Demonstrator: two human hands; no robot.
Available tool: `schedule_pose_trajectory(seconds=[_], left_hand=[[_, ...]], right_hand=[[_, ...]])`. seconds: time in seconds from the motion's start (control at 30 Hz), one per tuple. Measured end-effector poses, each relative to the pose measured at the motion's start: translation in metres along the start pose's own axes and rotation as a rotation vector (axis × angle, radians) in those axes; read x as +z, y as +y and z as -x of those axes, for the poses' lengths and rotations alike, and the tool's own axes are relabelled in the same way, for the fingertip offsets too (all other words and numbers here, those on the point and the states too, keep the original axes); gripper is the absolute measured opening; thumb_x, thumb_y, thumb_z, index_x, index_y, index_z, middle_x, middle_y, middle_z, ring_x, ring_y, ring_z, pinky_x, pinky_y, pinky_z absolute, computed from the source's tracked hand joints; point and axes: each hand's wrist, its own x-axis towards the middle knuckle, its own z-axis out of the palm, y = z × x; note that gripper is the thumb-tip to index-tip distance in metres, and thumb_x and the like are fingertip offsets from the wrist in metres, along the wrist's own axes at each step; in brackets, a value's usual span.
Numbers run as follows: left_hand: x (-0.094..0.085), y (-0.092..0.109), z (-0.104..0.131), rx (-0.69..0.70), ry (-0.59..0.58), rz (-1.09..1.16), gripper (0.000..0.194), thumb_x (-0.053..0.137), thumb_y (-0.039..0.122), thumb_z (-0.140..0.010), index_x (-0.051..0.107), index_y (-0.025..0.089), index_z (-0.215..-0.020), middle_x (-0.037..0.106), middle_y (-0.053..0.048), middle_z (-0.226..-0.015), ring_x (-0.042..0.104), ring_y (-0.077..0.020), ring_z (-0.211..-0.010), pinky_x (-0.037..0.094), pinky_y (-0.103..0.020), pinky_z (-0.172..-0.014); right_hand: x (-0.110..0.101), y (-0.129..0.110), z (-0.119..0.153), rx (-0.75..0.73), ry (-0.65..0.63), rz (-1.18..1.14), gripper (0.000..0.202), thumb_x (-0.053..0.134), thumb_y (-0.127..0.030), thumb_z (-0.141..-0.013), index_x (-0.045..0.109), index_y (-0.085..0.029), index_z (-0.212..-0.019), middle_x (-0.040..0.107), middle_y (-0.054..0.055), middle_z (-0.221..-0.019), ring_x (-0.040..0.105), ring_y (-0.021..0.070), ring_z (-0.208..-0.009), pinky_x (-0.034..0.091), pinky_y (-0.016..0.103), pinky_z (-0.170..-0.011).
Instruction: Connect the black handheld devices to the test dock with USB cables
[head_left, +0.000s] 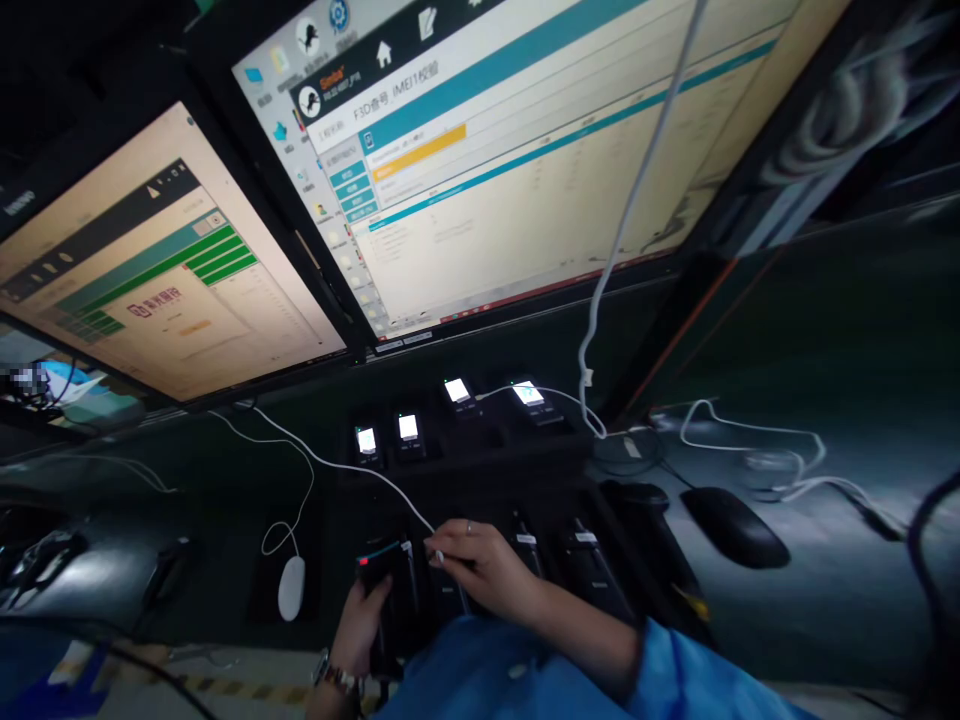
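Observation:
My left hand [364, 622] is closed around a black handheld device [388, 562] at the lower middle; a small red light shows at its top edge. Just to the right, my right hand [487, 570] pinches the end of a white cable [375, 473], which runs back under the monitors. The cable end is apart from the device. Beneath and beside my right hand, several dark devices lie in a black tray [480, 470]. Behind them stand several small devices with lit screens, such as one device [409, 432]; a second white cable reaches another lit device [457, 392].
Two monitors, the left [172, 270] and the larger right [487, 180], stand at the back. A white mouse [291, 588] lies on the left, a black mouse [735, 527] on the right. A black handheld scanner [652, 530] sits beside the tray. Loose white cables [806, 470] trail at right.

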Motion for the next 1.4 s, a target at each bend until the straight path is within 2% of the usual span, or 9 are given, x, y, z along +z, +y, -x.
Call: schedule_pose_trajectory(seconds=[0.27,0.67,0.73,0.9,1.03,1.17,1.27,1.33,1.4], left_hand=[[0.005,0.0,0.004,0.11,-0.006,-0.038,0.055,0.076,0.044,-0.065,0.065,0.014,-0.109,0.062,-0.015,-0.129,0.056,-0.0283,-0.122,0.045,-0.035,-0.104],[-0.009,-0.008,-0.004,0.202,-0.024,-0.165,0.065,0.069,0.049,-0.07,0.058,0.013,-0.123,0.062,-0.014,-0.13,0.055,-0.028,-0.123,0.044,-0.035,-0.104],[-0.021,-0.007,-0.011,0.229,0.035,-0.215,0.064,0.068,0.05,-0.07,0.058,0.013,-0.121,0.064,-0.015,-0.126,0.058,-0.0283,-0.119,0.045,-0.035,-0.102],[-0.06,-0.003,-0.048,0.258,0.395,-0.517,0.05,0.066,0.041,-0.071,0.063,0.006,-0.106,0.071,-0.019,-0.103,0.065,-0.0311,-0.103,0.047,-0.038,-0.094],[-0.072,-0.012,-0.077,0.264,0.432,-0.56,0.031,0.064,0.021,-0.068,0.066,0.008,-0.096,0.071,-0.017,-0.099,0.065,-0.0297,-0.103,0.045,-0.035,-0.095],[-0.05,-0.036,-0.073,0.335,0.571,-0.601,0.049,0.054,0.021,-0.075,0.055,0.004,-0.121,0.052,-0.024,-0.132,0.043,-0.0313,-0.131,0.028,-0.037,-0.112],[-0.013,-0.058,-0.056,0.391,0.458,-0.825,0.057,0.053,0.023,-0.076,0.05,0.008,-0.131,0.043,-0.022,-0.142,0.035,-0.0307,-0.136,0.023,-0.037,-0.115],[0.013,-0.067,-0.047,0.218,0.325,-1.006,0.071,0.059,0.02,-0.07,0.043,0.011,-0.138,0.04,-0.021,-0.145,0.037,-0.0336,-0.134,0.032,-0.042,-0.11],[0.03,-0.068,-0.042,0.041,0.297,-1.117,0.084,0.061,0.018,-0.066,0.031,0.013,-0.144,0.035,-0.019,-0.149,0.035,-0.0347,-0.135,0.036,-0.044,-0.106]], right_hand=[[-0.002,0.0,0.001,0.025,-0.004,0.002,0.025,0.051,-0.033,-0.094,0.073,-0.021,-0.097,0.071,0.006,-0.082,0.067,0.0142,-0.074,0.056,0.024,-0.066],[-0.003,-0.005,-0.001,0.039,-0.028,-0.014,0.025,0.051,-0.035,-0.093,0.073,-0.023,-0.098,0.071,0.006,-0.084,0.067,0.015,-0.075,0.057,0.024,-0.065],[-0.003,-0.005,0.0,0.037,-0.028,-0.013,0.024,0.052,-0.034,-0.093,0.073,-0.024,-0.099,0.071,0.006,-0.083,0.067,0.0149,-0.075,0.057,0.024,-0.065],[-0.001,-0.004,0.001,0.034,-0.021,-0.022,0.024,0.051,-0.033,-0.093,0.073,-0.023,-0.098,0.07,0.006,-0.081,0.067,0.0144,-0.072,0.057,0.023,-0.065],[-0.001,-0.005,0.001,0.048,-0.057,-0.029,0.024,0.051,-0.034,-0.093,0.073,-0.023,-0.093,0.07,0.006,-0.08,0.067,0.0156,-0.072,0.057,0.023,-0.064],[-0.003,-0.004,0.003,0.041,-0.053,-0.006,0.022,0.052,-0.031,-0.093,0.073,-0.025,-0.095,0.071,0.005,-0.08,0.068,0.0164,-0.072,0.058,0.024,-0.065],[-0.003,0.002,0.006,0.047,-0.027,0.019,0.02,0.054,-0.03,-0.092,0.073,-0.026,-0.098,0.071,0.006,-0.083,0.068,0.0169,-0.074,0.058,0.024,-0.066],[-0.001,0.006,0.008,0.048,-0.022,0.025,0.021,0.053,-0.03,-0.092,0.072,-0.026,-0.099,0.071,0.006,-0.083,0.068,0.0168,-0.073,0.058,0.024,-0.066],[0.003,0.007,0.009,0.053,-0.056,0.019,0.022,0.052,-0.03,-0.093,0.072,-0.026,-0.1,0.071,0.005,-0.082,0.068,0.0161,-0.072,0.057,0.023,-0.065]])
